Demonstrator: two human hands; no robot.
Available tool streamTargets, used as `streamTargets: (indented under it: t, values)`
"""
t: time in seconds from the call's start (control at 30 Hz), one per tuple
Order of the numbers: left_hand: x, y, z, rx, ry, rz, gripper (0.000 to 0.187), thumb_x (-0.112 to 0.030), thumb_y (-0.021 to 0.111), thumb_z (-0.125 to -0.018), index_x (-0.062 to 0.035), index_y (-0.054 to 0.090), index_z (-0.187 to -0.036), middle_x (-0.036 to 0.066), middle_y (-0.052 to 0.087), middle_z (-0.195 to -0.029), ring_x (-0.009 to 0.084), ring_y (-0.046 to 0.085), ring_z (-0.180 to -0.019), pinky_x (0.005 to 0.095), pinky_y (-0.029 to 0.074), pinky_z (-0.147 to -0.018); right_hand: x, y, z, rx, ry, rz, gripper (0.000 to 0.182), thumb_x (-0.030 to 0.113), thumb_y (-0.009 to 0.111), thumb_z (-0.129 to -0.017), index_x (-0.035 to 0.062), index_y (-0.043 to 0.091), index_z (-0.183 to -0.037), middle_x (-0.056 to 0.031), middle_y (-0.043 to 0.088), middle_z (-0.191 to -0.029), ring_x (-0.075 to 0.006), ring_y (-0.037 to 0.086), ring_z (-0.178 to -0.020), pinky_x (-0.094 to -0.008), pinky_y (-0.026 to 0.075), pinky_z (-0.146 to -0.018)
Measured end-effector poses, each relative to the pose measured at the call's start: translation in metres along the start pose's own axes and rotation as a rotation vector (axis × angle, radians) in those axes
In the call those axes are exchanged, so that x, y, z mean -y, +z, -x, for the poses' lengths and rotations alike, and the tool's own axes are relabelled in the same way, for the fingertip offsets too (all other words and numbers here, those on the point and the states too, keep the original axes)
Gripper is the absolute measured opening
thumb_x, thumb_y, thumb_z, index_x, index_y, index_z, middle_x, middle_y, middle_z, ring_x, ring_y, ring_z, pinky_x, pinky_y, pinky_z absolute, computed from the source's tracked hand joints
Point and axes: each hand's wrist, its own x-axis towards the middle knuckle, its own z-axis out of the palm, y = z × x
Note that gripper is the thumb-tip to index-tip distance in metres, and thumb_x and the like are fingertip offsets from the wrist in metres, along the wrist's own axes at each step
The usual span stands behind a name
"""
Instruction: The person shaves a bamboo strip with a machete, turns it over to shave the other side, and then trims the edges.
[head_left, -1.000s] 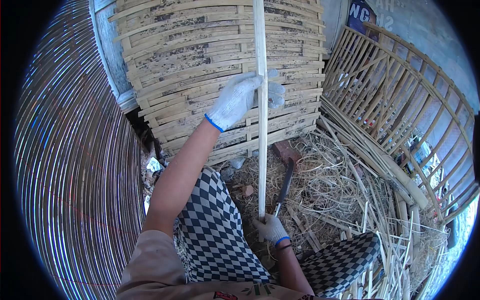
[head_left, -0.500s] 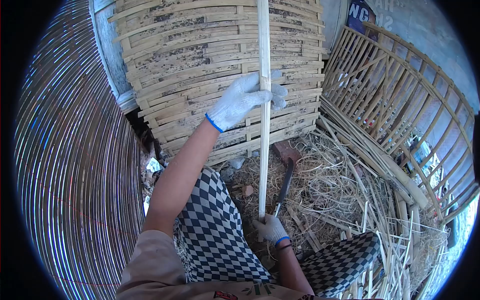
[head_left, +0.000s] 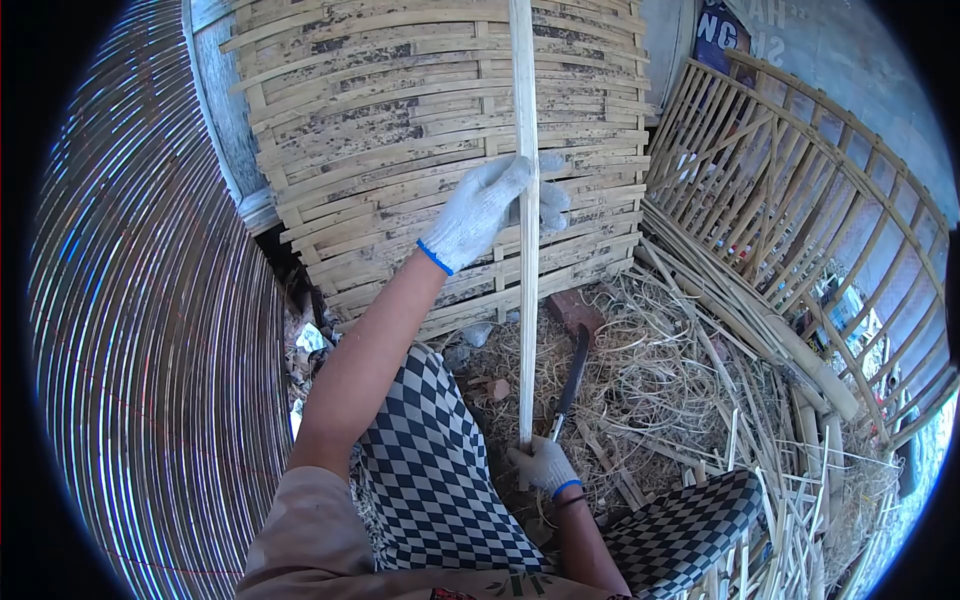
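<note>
A long, pale bamboo strip (head_left: 526, 300) stands nearly upright before me, running out of the top of the view. My left hand (head_left: 490, 205), in a white knit glove with a blue cuff, grips its upper part, thumb against the front and fingers spread behind. Low down, my right hand (head_left: 545, 466), gloved the same way, is closed around the handle of a knife. That knife (head_left: 573, 375) has a dark, curved blade pointing away from me. The strip's lower end meets the right hand at its thumb.
A woven bamboo panel (head_left: 400, 150) leans ahead. At right stands a slatted bamboo frame (head_left: 790, 190) beside stacked bamboo poles (head_left: 770, 315). Curly shavings (head_left: 660, 370) cover the ground near a reddish brick (head_left: 575, 308). Thin strips (head_left: 150, 330) fill the left side.
My left thumb has shifted from across the strip's front toward its left edge, and the strip has moved slightly left at the top. The right hand stays almost in place.
</note>
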Motion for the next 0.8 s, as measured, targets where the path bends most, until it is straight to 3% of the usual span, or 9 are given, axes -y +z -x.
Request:
streamTargets:
  t: [0.3, 0.4, 0.63, 0.7, 0.8]
  values:
    - [-0.002, 0.006, 0.001, -0.099, -0.022, -0.123, 0.055, -0.045, 0.053, -0.108, 0.0055, 0.062, -0.129, 0.014, 0.072, -0.099, 0.0249, 0.073, -0.088, 0.0398, 0.061, -0.086, 0.002, -0.002, 0.0, 0.004, -0.001, 0.06, 0.039, 0.036, 0.074, -0.09, -0.002, 0.072, -0.099, -0.0132, 0.07, -0.07, -0.023, 0.072, -0.061, -0.0356, 0.056, -0.059]
    - [-0.001, 0.007, 0.0, -0.129, -0.031, -0.133, 0.052, -0.044, 0.053, -0.108, 0.0038, 0.064, -0.125, 0.013, 0.072, -0.097, 0.0234, 0.073, -0.086, 0.0388, 0.061, -0.085, 0.014, -0.007, 0.005, 0.037, 0.082, 0.069, 0.037, 0.033, 0.076, -0.09, -0.0034, 0.074, -0.098, -0.0132, 0.074, -0.082, -0.0214, 0.073, -0.079, -0.0359, 0.057, -0.074]
    - [0.004, 0.001, -0.002, -0.136, -0.014, -0.118, 0.052, -0.046, 0.046, -0.11, 0.0022, 0.065, -0.111, 0.012, 0.071, -0.091, 0.0234, 0.072, -0.081, 0.0388, 0.062, -0.081, 0.01, -0.004, 0.003, 0.049, 0.1, 0.023, 0.038, 0.034, 0.075, -0.091, -0.0029, 0.073, -0.1, -0.0126, 0.074, -0.08, -0.0207, 0.073, -0.072, -0.035, 0.057, -0.068]
    - [0.005, -0.001, -0.003, -0.125, -0.002, -0.09, 0.055, -0.048, 0.043, -0.11, 0.0029, 0.065, -0.11, 0.013, 0.071, -0.09, 0.0241, 0.072, -0.08, 0.0393, 0.062, -0.079, 0.001, -0.001, 0.0, 0.034, 0.055, -0.009, 0.041, 0.036, 0.074, -0.09, -0.0026, 0.072, -0.103, -0.0134, 0.07, -0.074, -0.0225, 0.071, -0.063, -0.0357, 0.056, -0.06]
    - [0.005, -0.003, -0.003, -0.127, 0.004, -0.042, 0.059, -0.05, 0.041, -0.11, 0.0039, 0.065, -0.11, 0.014, 0.071, -0.089, 0.025, 0.072, -0.079, 0.0399, 0.062, -0.078, -0.006, 0.002, -0.004, 0.013, 0.031, 0.005, 0.04, 0.035, 0.075, -0.09, -0.0023, 0.072, -0.103, -0.0128, 0.07, -0.074, -0.0222, 0.072, -0.065, -0.0356, 0.056, -0.061]
